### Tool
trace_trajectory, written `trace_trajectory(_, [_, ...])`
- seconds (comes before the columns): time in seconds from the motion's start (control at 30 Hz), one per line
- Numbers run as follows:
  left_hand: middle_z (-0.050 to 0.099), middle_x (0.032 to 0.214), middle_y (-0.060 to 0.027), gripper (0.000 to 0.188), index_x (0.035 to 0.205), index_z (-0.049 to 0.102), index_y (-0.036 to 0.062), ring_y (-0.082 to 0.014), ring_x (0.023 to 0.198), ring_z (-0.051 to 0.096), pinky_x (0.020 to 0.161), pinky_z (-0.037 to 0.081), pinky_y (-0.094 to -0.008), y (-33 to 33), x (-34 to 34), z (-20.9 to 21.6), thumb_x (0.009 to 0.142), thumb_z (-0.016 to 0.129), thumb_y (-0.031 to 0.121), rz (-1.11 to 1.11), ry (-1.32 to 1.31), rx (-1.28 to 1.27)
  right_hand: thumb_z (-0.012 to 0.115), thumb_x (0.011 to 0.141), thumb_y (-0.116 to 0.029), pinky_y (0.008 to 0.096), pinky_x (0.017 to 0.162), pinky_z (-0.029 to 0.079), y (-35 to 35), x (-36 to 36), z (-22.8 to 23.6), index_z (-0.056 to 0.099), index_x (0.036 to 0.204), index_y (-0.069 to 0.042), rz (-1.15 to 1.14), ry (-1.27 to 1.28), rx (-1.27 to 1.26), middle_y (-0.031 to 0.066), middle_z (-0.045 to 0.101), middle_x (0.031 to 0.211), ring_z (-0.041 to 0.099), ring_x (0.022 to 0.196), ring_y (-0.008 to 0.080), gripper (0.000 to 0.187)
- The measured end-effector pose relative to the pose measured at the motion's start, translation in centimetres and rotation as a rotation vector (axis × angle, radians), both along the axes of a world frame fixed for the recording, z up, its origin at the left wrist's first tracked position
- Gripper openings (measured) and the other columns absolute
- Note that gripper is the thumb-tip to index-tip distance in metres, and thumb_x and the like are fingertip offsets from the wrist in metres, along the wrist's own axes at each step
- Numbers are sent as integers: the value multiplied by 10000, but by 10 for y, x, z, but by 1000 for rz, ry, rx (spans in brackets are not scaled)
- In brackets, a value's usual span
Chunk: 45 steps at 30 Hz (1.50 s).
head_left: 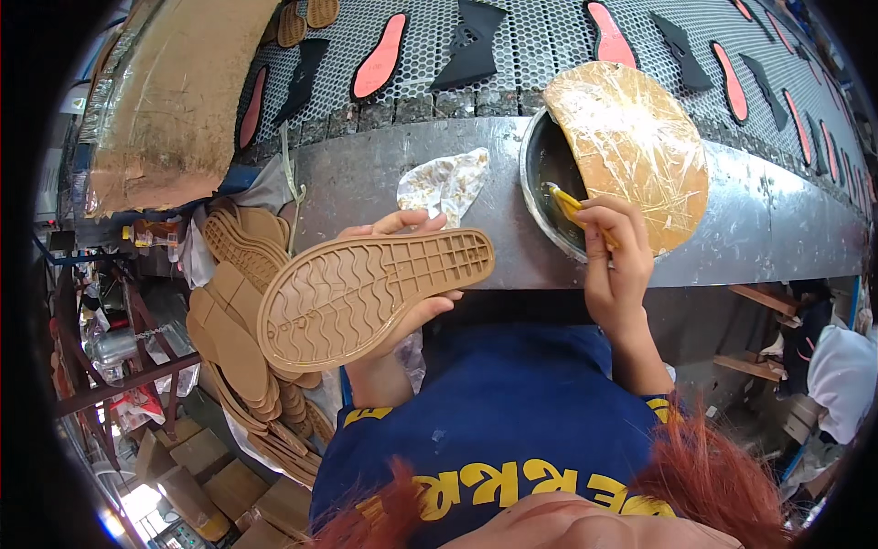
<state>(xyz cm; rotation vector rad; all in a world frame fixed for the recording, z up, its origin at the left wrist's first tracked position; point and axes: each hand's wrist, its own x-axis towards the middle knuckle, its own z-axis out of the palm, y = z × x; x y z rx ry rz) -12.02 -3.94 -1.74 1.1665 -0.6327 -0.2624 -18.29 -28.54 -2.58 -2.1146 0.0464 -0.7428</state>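
A brown rubber shoe sole [370, 293] lies tilted in my left hand [413, 322]. Its wavy, gridded tread faces up, with my thumb along the near edge and my fingers at the far edge. My right hand [617, 261] pinches a small yellow brush [569, 203] with a pale tip. That tip hangs over the opening of a round metal pot [529, 197], whose inside looks dark. A round tan board [640, 151], streaked with shiny dried film, covers the pot's right part. Between sole and pot, farther back, lies a crumpled, stained white cloth or paper [444, 186].
Beyond the metal ledge [357, 174] runs a mesh conveyor [540, 46] carrying pink-topped insoles [380, 57] and black cut pieces [469, 46]. Stacked brown soles [240, 339] stand at my left, below a large cardboard sheet [178, 101]. Cardboard boxes [233, 489] sit lower left.
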Motion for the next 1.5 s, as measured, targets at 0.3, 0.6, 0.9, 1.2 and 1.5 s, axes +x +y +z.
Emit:
trace_trajectory(0.3, [284,1514,-8,665,1404,359,367,-134,1432,160,1131,252,-431,42,20,0,806,640,442,-163,-162,423,487,964,-70,229,683,459,-9,-10,-8,560,1033,15,83,-11,844,144,547,1131,587,906,138,131])
trace_trajectory(0.6, [194,1550,-96,664,1483,221,204,-322,1439,118,1132,217,-523,13,-4,23,877,464,329,-250,312,-449,478,983,-305,365,854,476,16,-22,25,607,1019,17,282,-211,89,185,621,1057,595,972,277,348])
trace_trajectory(0.9, [167,1561,-31,715,1491,199,286,-211,1439,126,1102,257,-427,17,-16,43,844,498,345,-338,547,-437,515,972,-285,328,855,489,37,-15,29,598,1069,44,451,-246,92,196,599,1116,603,985,265,352])
trace_trajectory(1.2, [130,1562,-104,726,1500,170,247,-331,1428,167,1095,315,-493,10,-27,42,853,498,274,-202,741,-541,514,972,-304,321,843,491,57,-22,26,603,1069,43,436,-230,219,186,606,1110,603,968,259,371])
trace_trajectory(1.5, [184,1548,-128,659,1496,174,249,-431,1330,351,1023,424,-487,-9,-10,34,890,428,294,-115,604,-517,559,943,-256,349,728,543,77,-11,40,573,1080,94,604,-398,199,231,588,1087,634,910,297,376])
